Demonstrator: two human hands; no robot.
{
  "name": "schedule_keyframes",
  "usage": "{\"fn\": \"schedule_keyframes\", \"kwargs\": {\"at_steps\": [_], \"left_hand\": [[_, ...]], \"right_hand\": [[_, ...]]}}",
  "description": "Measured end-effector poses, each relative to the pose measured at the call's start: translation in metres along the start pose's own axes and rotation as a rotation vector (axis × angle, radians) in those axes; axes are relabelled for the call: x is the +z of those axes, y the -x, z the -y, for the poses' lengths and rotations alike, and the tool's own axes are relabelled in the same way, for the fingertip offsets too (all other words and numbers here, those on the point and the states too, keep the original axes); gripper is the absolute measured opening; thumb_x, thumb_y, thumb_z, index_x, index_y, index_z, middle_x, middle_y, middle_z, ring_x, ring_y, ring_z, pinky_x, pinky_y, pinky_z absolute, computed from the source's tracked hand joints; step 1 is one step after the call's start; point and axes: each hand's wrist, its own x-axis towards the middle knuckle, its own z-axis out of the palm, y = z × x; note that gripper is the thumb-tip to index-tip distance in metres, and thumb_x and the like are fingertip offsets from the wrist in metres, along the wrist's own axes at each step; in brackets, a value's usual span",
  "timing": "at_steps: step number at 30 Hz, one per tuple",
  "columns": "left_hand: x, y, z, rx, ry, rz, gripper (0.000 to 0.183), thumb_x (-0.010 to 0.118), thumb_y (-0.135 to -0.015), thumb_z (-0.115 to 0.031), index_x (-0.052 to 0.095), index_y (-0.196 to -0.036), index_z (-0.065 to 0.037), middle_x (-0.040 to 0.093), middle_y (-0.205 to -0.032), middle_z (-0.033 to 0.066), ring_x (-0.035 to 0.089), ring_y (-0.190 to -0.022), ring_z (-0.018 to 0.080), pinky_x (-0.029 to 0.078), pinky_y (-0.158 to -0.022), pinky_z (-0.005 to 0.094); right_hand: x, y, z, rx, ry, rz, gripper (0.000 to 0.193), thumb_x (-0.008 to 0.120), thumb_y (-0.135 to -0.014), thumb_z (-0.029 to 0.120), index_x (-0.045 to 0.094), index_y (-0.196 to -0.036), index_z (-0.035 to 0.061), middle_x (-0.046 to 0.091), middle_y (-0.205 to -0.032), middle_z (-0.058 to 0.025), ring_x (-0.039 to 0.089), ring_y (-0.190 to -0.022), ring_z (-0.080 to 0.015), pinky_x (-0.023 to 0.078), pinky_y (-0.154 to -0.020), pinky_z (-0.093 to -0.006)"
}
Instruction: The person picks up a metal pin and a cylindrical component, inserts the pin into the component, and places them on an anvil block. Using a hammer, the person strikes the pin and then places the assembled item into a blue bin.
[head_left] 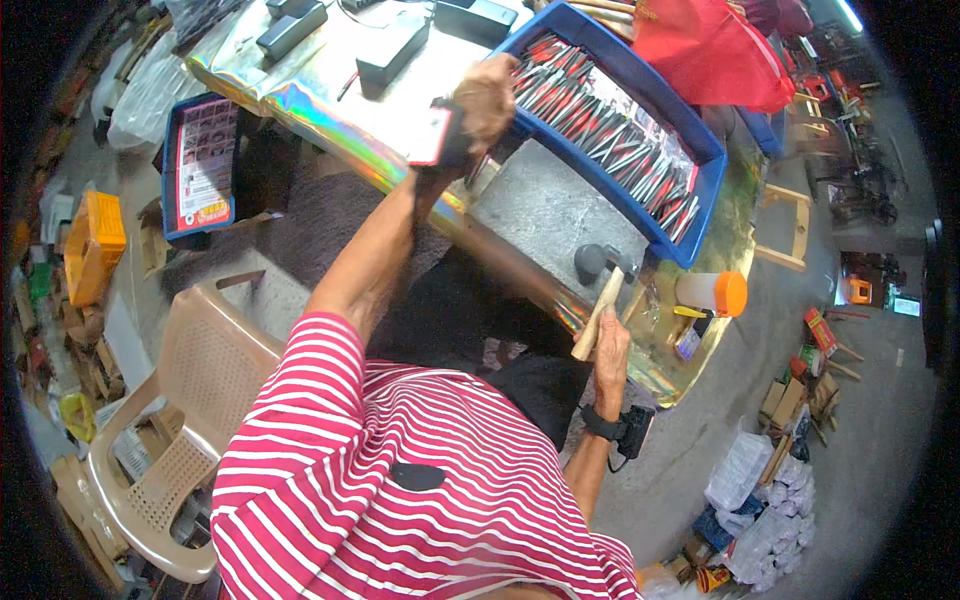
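My right hand (611,352) is wrapped round the pale wooden handle of a hammer (598,318). Its dark grey head rests on or just above a grey metal plate (545,205) on the bench. My left hand (486,103) is curled at the plate's far left, close to the near corner of a blue tray (690,250). What its fingers hold is hidden, and the hand is slightly blurred. Inside the tray lie many slim metal pieces (610,125) with red and dark parts, in rows. Black straps with devices circle both my wrists.
A jar with an orange lid (712,294) lies right of the plate. Dark boxes (392,52) stand on the shiny bench cover at the far left. Red cloth (705,55) hangs behind the tray. A beige plastic chair (185,420) and a yellow crate (95,248) are at left.
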Motion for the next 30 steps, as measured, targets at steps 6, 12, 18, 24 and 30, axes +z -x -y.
{"fn": "schedule_keyframes", "kwargs": {"at_steps": [6,12,18,24,30], "left_hand": [[-0.053,0.033,0.050,-0.347,-0.215,0.190,0.018,0.053,-0.069,-0.014,0.056,-0.081,-0.001,0.060,-0.073,0.0152,0.058,-0.068,0.0274,0.044,-0.062,0.0345],[-0.051,0.047,0.067,-0.375,-0.219,0.324,0.026,0.059,-0.064,-0.022,0.057,-0.080,-0.001,0.059,-0.071,0.0152,0.058,-0.066,0.0278,0.044,-0.061,0.0345],[-0.047,0.040,0.095,-0.193,-0.239,0.446,0.026,0.054,-0.063,-0.019,0.057,-0.081,0.000,0.058,-0.075,0.0198,0.056,-0.072,0.0326,0.043,-0.066,0.0387],[-0.049,0.029,0.073,-0.201,-0.505,0.591,0.025,0.046,-0.068,-0.009,0.051,-0.091,0.000,0.057,-0.084,0.0225,0.055,-0.079,0.0351,0.042,-0.070,0.0400],[-0.053,0.028,0.075,-0.125,-0.505,0.503,0.033,0.051,-0.064,-0.015,0.048,-0.090,0.004,0.056,-0.082,0.0247,0.056,-0.071,0.0355,0.044,-0.065,0.0392]], "right_hand": [[-0.011,-0.006,-0.009,-0.169,0.087,-0.032,0.039,0.041,-0.087,0.035,0.049,-0.067,0.0034,0.039,-0.054,0.0034,0.036,-0.044,-0.0057,0.031,-0.037,-0.0215],[-0.016,0.005,0.008,0.000,-0.054,0.039,0.036,0.041,-0.086,0.033,0.052,-0.069,0.0032,0.043,-0.051,0.0015,0.043,-0.041,-0.0054,0.036,-0.034,-0.0182],[-0.037,0.003,-0.003,0.012,-0.080,-0.050,0.027,0.042,-0.085,0.019,0.052,-0.069,-0.0006,0.050,-0.052,-0.0043,0.045,-0.041,-0.0087,0.037,-0.036,-0.0209],[-0.065,-0.015,-0.039,-0.006,-0.311,-0.271,0.017,0.044,-0.083,0.011,0.050,-0.076,-0.0037,0.052,-0.057,-0.0081,0.047,-0.043,-0.0092,0.038,-0.037,-0.0204],[-0.079,-0.039,-0.075,-0.062,-0.219,-0.566,0.009,0.049,-0.078,0.007,0.051,-0.079,-0.0015,0.052,-0.060,-0.0048,0.049,-0.046,-0.0092,0.043,-0.039,-0.0213]]}}
